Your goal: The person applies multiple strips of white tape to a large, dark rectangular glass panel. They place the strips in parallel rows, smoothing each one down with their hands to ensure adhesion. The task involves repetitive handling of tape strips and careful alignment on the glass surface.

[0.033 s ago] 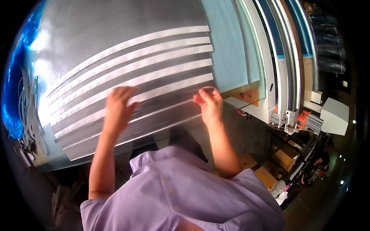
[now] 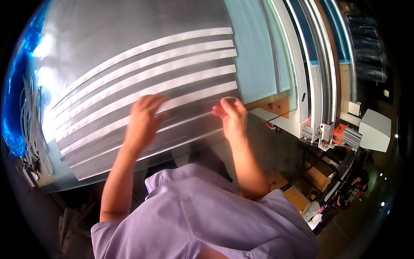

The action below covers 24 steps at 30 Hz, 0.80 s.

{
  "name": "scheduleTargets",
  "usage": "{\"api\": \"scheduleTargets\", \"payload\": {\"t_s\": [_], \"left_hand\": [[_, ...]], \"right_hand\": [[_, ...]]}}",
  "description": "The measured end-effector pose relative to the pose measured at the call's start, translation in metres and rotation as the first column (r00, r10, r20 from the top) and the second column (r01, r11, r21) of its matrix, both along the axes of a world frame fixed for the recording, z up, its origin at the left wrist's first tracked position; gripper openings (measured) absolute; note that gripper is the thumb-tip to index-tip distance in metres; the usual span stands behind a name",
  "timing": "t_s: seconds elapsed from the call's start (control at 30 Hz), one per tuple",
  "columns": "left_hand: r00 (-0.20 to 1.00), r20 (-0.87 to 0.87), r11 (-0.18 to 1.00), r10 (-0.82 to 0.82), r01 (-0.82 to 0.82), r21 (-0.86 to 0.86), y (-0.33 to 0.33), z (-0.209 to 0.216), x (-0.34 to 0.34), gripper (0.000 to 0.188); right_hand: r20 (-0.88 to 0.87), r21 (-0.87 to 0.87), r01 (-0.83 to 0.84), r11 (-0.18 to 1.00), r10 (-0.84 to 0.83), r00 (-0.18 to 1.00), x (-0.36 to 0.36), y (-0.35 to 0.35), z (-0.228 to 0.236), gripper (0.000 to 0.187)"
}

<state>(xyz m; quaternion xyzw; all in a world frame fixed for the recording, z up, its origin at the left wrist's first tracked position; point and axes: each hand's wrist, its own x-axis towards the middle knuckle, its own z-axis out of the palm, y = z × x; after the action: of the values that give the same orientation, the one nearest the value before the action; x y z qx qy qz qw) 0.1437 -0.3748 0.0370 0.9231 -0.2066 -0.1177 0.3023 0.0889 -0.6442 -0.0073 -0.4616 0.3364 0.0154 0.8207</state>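
Dark grey sheets (image 2: pixel 181 13) lie overlapped on the table, their near edges stepped one below another with white strips (image 2: pixel 172 80) running across. My left hand (image 2: pixel 148 121) is over the lower strips, thumb apart from the bent fingers, slightly blurred; nothing shows in it. By the right ends of the strips is my right hand (image 2: pixel 234 118), with thumb and fingers drawn together in a pinch. Whatever lies between them is too thin or hidden to make out. A faint, shiny line runs across the dark surface between both hands.
A blue plastic film (image 2: pixel 15 108) and a bundle of pale strips (image 2: pixel 32 125) lie at the left table edge. On the right stands a machine with long metal rails (image 2: pixel 321 56) and a white box-shaped end (image 2: pixel 375 129). Cardboard boxes (image 2: pixel 293 194) sit below right.
My left hand has moved to the right along the strips, nearer to my right hand. The right hand has shifted only slightly to the left.
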Motion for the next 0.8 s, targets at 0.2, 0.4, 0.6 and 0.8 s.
{"api": "scheduleTargets", "payload": {"t_s": [0.2,0.4,0.6,0.8], "left_hand": [[0.94,-0.323,0.968,0.107,-0.173,-0.183,-0.125,-0.023,0.021,0.018],[0.878,-0.455,0.989,0.148,-0.131,0.067,-0.157,-0.035,0.054,0.022],[0.825,-0.523,0.975,0.216,-0.214,0.065,-0.16,-0.048,0.057,0.022],[0.822,-0.524,0.975,0.223,-0.201,0.099,-0.162,-0.048,0.059,0.022]], "right_hand": [[0.031,-0.179,-0.064,0.982,0.071,0.997,0.011,-0.021,0.004,0.018],[0.225,-0.944,0.153,0.291,0.233,0.946,0.009,-0.053,-0.042,0.009],[0.241,-0.96,0.168,0.224,0.358,0.902,0.009,-0.054,-0.052,0.006],[0.196,-0.976,0.134,0.172,0.426,0.883,0.013,-0.055,-0.048,0.007]]}}
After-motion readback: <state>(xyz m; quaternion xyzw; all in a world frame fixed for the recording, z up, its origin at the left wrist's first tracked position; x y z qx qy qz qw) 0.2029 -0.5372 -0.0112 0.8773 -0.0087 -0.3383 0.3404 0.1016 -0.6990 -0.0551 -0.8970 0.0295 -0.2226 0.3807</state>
